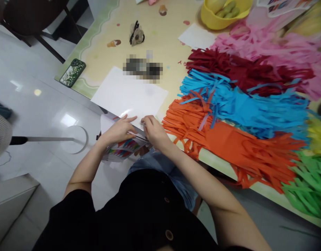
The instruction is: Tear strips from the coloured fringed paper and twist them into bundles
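A smooth white sheet (129,90) lies on the table and reaches its near edge. My left hand (120,130) rests over that edge, its fingers spread apart and holding nothing I can see. Beside it, my right hand (155,131) has its fingers curled and pinched together at the sheet's near corner; whatever is between them is hidden. Under my left hand, below the table edge, hangs or stands a see-through bag (118,153) with multicoloured contents. An orange bundle of fringed strips (220,139) begins just right of my right hand.
Fringed bundles in blue (244,104), dark red (236,69), pink (275,45) and green (309,184) cover the table's right side. A yellow bowl (211,21) stands behind. A phone (73,72) and hair clip (136,35) lie left. A fan (0,136) stands on the floor.
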The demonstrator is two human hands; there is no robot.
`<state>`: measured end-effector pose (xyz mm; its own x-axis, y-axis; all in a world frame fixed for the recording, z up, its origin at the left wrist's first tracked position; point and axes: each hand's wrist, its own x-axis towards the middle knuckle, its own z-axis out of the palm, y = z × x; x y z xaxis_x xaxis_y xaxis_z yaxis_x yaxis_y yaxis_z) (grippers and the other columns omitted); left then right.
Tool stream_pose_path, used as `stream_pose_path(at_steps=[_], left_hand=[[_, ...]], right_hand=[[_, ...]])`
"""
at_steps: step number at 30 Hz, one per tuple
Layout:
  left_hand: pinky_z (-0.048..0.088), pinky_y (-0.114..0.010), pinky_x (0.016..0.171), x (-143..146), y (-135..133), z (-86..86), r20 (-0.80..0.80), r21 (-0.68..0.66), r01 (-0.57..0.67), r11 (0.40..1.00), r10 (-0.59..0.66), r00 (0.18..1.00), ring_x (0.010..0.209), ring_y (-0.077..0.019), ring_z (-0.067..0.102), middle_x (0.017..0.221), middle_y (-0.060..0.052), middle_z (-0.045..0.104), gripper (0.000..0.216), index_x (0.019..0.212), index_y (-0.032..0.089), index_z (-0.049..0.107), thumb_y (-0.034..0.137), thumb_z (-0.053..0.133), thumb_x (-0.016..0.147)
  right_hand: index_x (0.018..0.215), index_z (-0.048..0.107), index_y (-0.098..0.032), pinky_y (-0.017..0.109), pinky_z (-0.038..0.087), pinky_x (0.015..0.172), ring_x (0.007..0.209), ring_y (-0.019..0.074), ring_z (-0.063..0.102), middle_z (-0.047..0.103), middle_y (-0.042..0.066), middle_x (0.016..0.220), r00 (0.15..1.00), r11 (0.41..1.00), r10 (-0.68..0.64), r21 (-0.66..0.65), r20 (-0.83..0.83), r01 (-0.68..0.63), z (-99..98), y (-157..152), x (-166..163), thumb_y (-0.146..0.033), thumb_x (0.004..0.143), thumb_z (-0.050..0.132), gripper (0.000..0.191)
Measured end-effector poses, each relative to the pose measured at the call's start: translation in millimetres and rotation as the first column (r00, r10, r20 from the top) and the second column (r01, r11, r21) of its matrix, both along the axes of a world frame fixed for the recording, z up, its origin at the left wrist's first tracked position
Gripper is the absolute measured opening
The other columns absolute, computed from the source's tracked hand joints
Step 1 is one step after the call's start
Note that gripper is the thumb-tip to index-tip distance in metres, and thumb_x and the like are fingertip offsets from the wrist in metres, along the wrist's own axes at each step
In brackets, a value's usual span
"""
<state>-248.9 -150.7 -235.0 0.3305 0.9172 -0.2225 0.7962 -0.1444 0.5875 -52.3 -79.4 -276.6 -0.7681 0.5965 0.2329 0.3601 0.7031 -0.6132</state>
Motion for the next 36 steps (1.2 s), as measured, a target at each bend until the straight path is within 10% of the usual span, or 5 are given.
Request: stream_pose_path(at_steps=[26,33,36], left_hand=[[0.019,-0.059,0.125,6.3,1.7,8.1,-0.022,-0.022,-0.057,0.998,0.056,0.998,0.148,-0.0281,0.042,0.112,-0.010,0.078,0.017,0.095,0.020,0.079,0.024,0.066,0.087],[0.015,-0.062,0.125,3.9,-4.6,15.1,0.116,0.035,-0.087,0.996,0.082,0.990,0.141,-0.0296,0.051,0.102,-0.008,0.080,0.014,0.095,0.021,0.079,0.028,0.070,0.086],[0.034,-0.055,0.121,17.4,-14.7,40.5,0.256,0.172,-0.147,0.974,0.100,0.962,0.118,-0.0258,0.069,0.098,-0.007,0.080,0.017,0.097,0.022,0.079,0.034,0.071,0.088]], right_hand=[[0.114,0.058,-0.016,0.040,0.047,0.088,0.096,0.0266,0.057,0.069,0.012,0.098,1.000,0.996,0.005,-0.093,-0.011,-0.006,15.8,5.0,5.1,-0.009,0.090,0.046,0.027],[0.111,0.050,-0.024,0.026,0.050,0.063,0.065,0.0123,0.060,0.066,-0.005,0.077,0.791,0.630,-0.445,-0.775,-0.419,-0.057,26.0,26.6,46.8,-0.034,0.072,0.075,0.048],[0.111,0.053,-0.025,0.029,0.054,0.071,0.073,0.0134,0.065,0.066,-0.005,0.077,0.731,0.639,-0.487,-0.766,-0.478,-0.075,51.7,22.4,73.5,-0.036,0.071,0.080,0.049]])
